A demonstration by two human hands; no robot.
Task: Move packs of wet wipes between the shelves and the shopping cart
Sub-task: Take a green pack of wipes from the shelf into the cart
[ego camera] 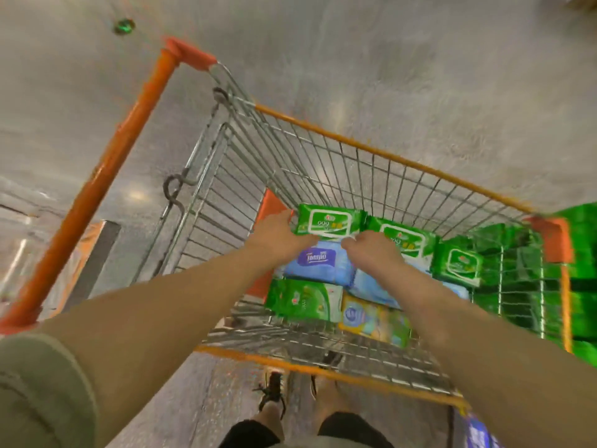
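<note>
Reaching down from the near edge of the frame, two bare forearms stretch over the near rim of the shopping cart [323,373] and into its wire basket. Just inside that rim lie a green pack with a pale end [303,300] and a yellow and blue pack [371,321] side by side. Beyond them sits a blue pack [319,263] with a purple label, partly under the arms. Above it the left hand [281,236] grips the left end of a green wet wipes pack [328,221], fingers curled under its edge. The right hand [371,245] pinches the same pack's near right corner; its grip is closed, though blur hides the exact fingertips. A second green pack [403,240] lies touching the first on its right, and a third green pack [457,265] sits toward the cart's right wall. Past that wall, stacked green packs [575,279] fill the frame's right edge, blurred. Grey floor [387,59] spreads beyond the cart's far rim.
</note>
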